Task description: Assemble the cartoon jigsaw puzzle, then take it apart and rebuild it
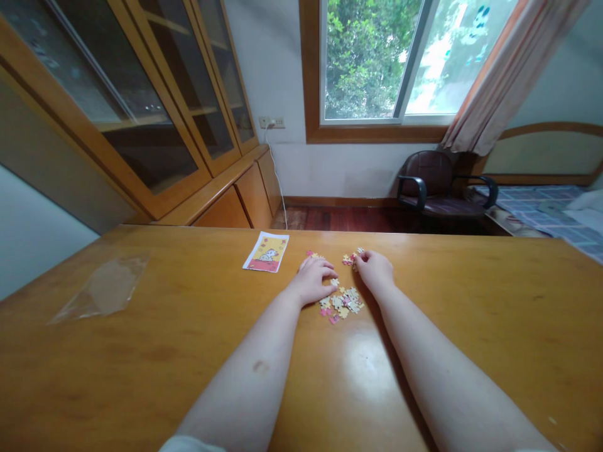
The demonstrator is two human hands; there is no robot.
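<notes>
Pink-yellow puzzle pieces (337, 302), apparently mid-sorting; left hand (313, 281) loosely spread, right hand (375, 271) curled, grip unclear; next move wants precise pinch

The puzzle pieces (351, 300) are small, flat and knobbed, lying on the bench (235, 351). The largest group is a loose heap, some overlapping, mostly pale grey with pink and yellow ones among them. One pale piece lies at the left hand (315, 280), and beyond it pink and yellow pieces show, partly hidden. Another small cluster, pink, yellow and pale, sits at the right hand (375, 270)
</notes>
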